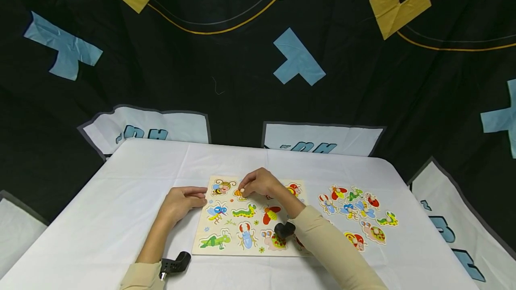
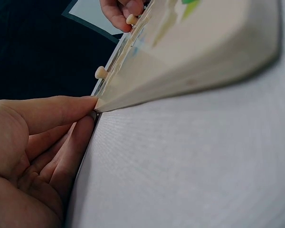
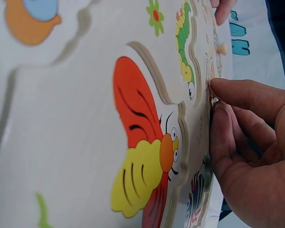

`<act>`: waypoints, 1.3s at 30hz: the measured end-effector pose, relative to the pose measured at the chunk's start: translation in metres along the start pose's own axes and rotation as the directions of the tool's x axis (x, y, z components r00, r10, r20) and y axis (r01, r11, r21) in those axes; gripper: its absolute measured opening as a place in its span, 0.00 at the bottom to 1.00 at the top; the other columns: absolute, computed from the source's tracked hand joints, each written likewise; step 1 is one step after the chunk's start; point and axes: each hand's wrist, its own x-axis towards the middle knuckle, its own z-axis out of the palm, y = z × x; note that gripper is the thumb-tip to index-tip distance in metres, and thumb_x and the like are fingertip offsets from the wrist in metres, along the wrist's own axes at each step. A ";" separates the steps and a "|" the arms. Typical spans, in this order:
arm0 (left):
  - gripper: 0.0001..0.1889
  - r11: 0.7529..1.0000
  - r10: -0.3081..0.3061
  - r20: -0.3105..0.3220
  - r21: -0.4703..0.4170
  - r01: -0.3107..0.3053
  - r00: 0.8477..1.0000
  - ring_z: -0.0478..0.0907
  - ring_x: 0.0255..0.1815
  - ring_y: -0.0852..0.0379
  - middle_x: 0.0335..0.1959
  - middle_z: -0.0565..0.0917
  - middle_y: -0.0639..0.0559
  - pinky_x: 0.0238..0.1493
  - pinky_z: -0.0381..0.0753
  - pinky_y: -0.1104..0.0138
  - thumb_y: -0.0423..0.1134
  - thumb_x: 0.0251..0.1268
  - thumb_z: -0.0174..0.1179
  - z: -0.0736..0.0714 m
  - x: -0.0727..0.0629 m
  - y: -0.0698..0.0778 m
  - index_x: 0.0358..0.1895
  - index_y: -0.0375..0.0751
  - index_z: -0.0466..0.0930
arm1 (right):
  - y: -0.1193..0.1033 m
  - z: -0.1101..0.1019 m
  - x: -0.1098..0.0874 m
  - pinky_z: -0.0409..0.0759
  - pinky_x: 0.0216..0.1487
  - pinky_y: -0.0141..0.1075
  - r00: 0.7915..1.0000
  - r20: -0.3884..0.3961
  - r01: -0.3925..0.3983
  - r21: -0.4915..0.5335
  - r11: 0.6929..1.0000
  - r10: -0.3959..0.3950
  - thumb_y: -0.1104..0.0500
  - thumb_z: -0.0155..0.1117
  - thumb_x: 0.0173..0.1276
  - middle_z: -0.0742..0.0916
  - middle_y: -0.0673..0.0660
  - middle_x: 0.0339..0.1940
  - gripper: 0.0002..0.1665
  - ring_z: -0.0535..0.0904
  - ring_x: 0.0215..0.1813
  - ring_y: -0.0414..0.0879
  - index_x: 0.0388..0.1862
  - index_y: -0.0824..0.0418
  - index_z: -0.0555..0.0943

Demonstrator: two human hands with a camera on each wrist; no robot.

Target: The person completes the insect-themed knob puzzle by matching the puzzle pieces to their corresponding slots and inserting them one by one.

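A wooden peg puzzle board (image 1: pixel 258 225) printed with insects lies on the table. My left hand (image 1: pixel 183 205) is at its left side; in the left wrist view fingertips (image 2: pixel 92 103) rest against the board's edge, fingers fairly straight. Over the top row, my right hand (image 1: pixel 262 184) pinches an orange-striped puzzle piece (image 1: pixel 239 195) by its side, its small wooden knob (image 1: pixel 242 190) showing beside the fingers. In the right wrist view thumb and finger of the right hand (image 3: pixel 251 128) meet low over the board, hiding most of the piece. A bee piece (image 1: pixel 222 187) sits at the upper left corner.
Several loose insect pieces (image 1: pixel 364 209) lie in a group on the white table (image 1: pixel 133 182), right of the board. My right forearm crosses the board's lower right part. A black curtain (image 1: pixel 225 79) with shapes on it hangs behind the table.
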 end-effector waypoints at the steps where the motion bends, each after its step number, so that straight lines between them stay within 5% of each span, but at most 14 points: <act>1: 0.21 1.000 0.001 0.001 -0.003 -0.001 1.000 0.83 0.40 0.63 0.38 0.91 0.51 0.46 0.76 0.70 0.36 0.56 0.73 0.000 0.000 0.000 0.55 0.38 0.87 | 0.000 0.000 0.000 0.73 0.33 0.31 1.000 -0.003 -0.002 0.009 1.000 0.002 0.64 0.79 0.52 0.89 0.49 0.29 0.09 0.79 0.32 0.42 0.33 0.57 0.91; 10: 0.21 1.000 -0.002 -0.003 0.002 0.002 1.000 0.82 0.40 0.62 0.37 0.91 0.51 0.47 0.75 0.69 0.37 0.56 0.73 0.000 0.000 0.000 0.55 0.39 0.87 | 0.002 -0.002 -0.005 0.76 0.32 0.31 0.999 -0.040 0.008 0.081 0.997 -0.005 0.65 0.80 0.52 0.90 0.51 0.30 0.10 0.81 0.31 0.41 0.35 0.60 0.90; 26: 0.21 1.000 0.002 -0.002 0.023 -0.002 1.000 0.83 0.41 0.63 0.39 0.91 0.52 0.50 0.75 0.66 0.38 0.57 0.73 0.001 0.001 -0.001 0.55 0.40 0.87 | 0.010 -0.033 -0.026 0.77 0.37 0.35 0.998 -0.067 0.005 -0.046 0.999 -0.008 0.59 0.77 0.57 0.90 0.50 0.37 0.09 0.80 0.36 0.43 0.38 0.57 0.91; 39: 0.21 1.000 0.001 0.007 0.005 -0.001 1.000 0.83 0.38 0.63 0.37 0.90 0.51 0.47 0.75 0.69 0.37 0.56 0.74 0.000 0.000 0.001 0.55 0.38 0.87 | 0.017 -0.060 -0.042 0.81 0.41 0.43 0.995 -0.097 -0.040 -0.040 0.998 0.036 0.60 0.78 0.56 0.89 0.50 0.33 0.09 0.81 0.35 0.48 0.36 0.58 0.90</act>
